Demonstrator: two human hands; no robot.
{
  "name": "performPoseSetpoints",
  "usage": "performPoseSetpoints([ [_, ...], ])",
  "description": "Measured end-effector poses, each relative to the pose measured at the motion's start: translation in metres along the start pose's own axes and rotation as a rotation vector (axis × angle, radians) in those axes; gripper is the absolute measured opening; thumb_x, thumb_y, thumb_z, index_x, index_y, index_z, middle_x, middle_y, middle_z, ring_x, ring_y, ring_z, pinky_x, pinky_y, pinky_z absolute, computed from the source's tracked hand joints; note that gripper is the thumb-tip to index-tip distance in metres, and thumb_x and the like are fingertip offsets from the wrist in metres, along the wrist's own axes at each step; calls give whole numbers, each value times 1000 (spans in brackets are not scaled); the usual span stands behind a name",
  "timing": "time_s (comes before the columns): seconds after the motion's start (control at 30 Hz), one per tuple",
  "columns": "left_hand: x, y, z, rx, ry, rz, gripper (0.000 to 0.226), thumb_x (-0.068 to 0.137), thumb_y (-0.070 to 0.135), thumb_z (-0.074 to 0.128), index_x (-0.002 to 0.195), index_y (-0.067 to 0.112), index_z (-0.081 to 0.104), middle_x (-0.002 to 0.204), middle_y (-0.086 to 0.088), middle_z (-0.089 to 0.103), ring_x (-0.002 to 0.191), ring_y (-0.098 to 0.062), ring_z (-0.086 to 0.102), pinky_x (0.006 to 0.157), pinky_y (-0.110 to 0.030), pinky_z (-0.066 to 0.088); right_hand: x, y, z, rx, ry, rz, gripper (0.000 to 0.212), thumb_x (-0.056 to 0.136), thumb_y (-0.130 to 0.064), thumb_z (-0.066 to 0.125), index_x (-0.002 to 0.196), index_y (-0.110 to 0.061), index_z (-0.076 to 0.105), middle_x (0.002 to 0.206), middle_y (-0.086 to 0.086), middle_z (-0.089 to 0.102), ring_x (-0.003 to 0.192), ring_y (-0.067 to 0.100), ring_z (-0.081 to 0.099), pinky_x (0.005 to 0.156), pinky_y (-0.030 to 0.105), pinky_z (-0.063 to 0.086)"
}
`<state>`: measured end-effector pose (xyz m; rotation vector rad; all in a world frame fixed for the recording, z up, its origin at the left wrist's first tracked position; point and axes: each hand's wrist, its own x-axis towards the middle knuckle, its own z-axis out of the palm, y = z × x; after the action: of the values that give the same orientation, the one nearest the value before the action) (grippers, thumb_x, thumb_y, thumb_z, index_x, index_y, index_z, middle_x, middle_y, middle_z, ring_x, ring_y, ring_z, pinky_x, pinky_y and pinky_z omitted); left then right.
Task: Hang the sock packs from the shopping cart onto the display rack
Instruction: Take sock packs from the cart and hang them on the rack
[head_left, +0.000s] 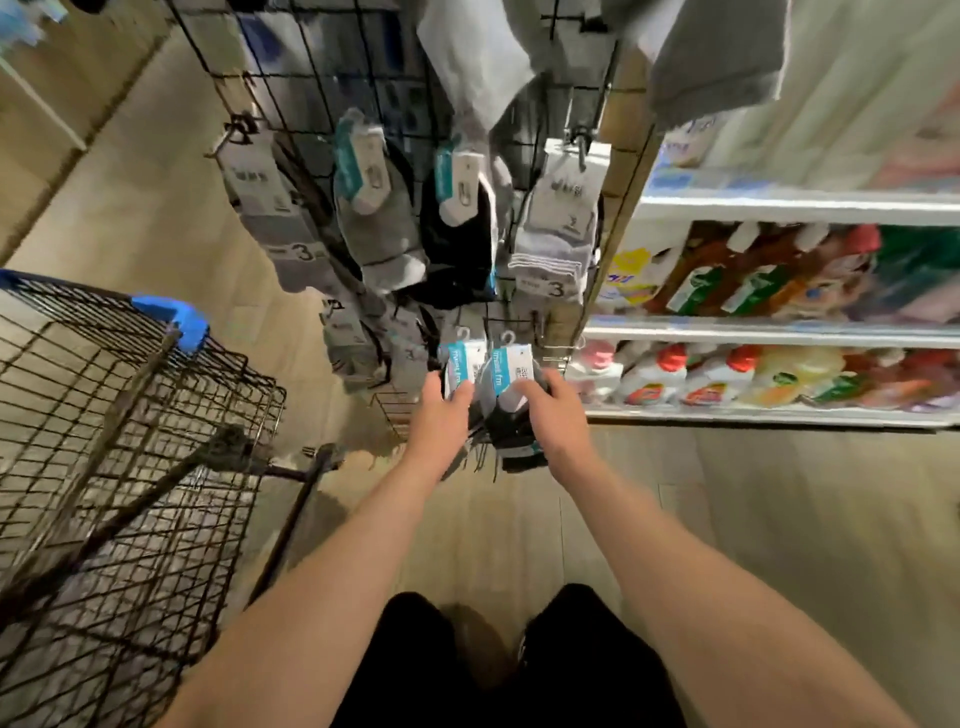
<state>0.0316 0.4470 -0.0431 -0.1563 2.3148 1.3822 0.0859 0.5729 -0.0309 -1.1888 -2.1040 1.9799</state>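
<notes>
We see the wire display rack (322, 67) straight ahead, and both hands are at its lowest part. The left hand (439, 410) grips a first sock pack (461, 364) by the lower edge of its teal-and-white card, fingers curled round it. Just beside it, the right hand (550, 410) grasps a second sock pack (511, 370) of the same kind, with dark socks hanging below the fingers. Both packs are upright, their small hooks pointing up at the bottom rows of the rack; we cannot tell whether either hook has caught a peg. Higher on the rack hang other packs (379, 208) in grey, black and white. Left of the rack stands the shopping cart (130, 415) with its blue corner guard. Right of the rack, touching its frame, run store shelves (779, 332) lined with bottles (654, 379).
</notes>
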Motion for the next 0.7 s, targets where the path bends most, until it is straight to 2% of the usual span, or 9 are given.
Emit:
performPoseSetpoints([
  [0.13, 31, -21, 34, 12, -26, 34, 34, 102, 38, 45, 128, 16, 48, 116, -5, 62, 108, -30, 59, 90, -41, 46, 40, 41, -1, 66, 88, -40, 7, 88, -30, 57, 84, -33, 62, 95, 2, 71, 92, 29, 69, 86, 50, 58],
  [0.2, 53, -38, 54, 39, -32, 70, 41, 103, 43, 43, 135, 17, 46, 121, -5, 61, 112, -29, 58, 92, -41, 45, 67, 66, 2, 93, 100, -85, 5, 86, -28, 57, 87, -32, 60, 93, -1, 70, 90, 27, 68, 84, 47, 58],
  [0.33, 97, -67, 83, 18, -37, 184, 48, 103, 47, 40, 142, 19, 44, 131, -3, 62, 113, -25, 57, 90, -40, 44, 120, 104, 7, 134, 121, -184, 30, 84, -24, 60, 113, -31, 58, 109, -4, 68, 101, 21, 66, 88, 46, 57],
  [0.43, 127, -85, 103, -8, -32, 226, 60, 105, 49, 38, 154, 16, 31, 141, 1, 51, 127, -21, 47, 101, -39, 38, 150, 123, 9, 158, 151, -284, 31, 85, -17, 60, 106, -40, 58, 104, -4, 65, 100, 23, 66, 84, 45, 58],
  [0.47, 133, -89, 109, -35, -39, 249, 56, 106, 47, 38, 151, 14, 33, 131, 4, 48, 121, -17, 45, 97, -36, 36, 159, 130, 9, 176, 165, -324, 31, 85, -16, 59, 108, -37, 59, 105, -5, 65, 101, 22, 65, 84, 44, 58],
  [0.53, 147, -95, 122, -87, -4, 335, 31, 107, 42, 41, 119, 14, 47, 106, 5, 51, 99, -19, 49, 76, -31, 38, 178, 143, 11, 197, 203, -413, 29, 88, -16, 57, 116, -25, 59, 107, -5, 66, 101, 15, 64, 82, 36, 54],
  [0.57, 152, -96, 128, -115, 30, 362, 25, 107, 40, 42, 106, 16, 46, 96, 4, 51, 87, -18, 50, 67, -29, 37, 186, 147, 12, 203, 219, -452, 28, 91, -17, 57, 119, -22, 58, 108, -5, 66, 100, 12, 63, 81, 33, 52],
  [0.63, 158, -96, 134, -121, 85, 397, 26, 108, 39, 43, 103, 14, 45, 94, 2, 51, 77, -9, 48, 60, -26, 35, 200, 154, 14, 228, 232, -516, 26, 96, -21, 56, 122, -21, 58, 111, -4, 67, 103, 11, 64, 85, 32, 54],
  [0.7, 165, -98, 138, -132, 104, 414, 28, 107, 41, 43, 107, 13, 46, 102, -2, 55, 81, -11, 52, 62, -29, 39, 210, 157, 13, 235, 244, -585, 22, 98, -21, 56, 121, -22, 57, 112, -4, 66, 104, 10, 64, 85, 28, 54],
])
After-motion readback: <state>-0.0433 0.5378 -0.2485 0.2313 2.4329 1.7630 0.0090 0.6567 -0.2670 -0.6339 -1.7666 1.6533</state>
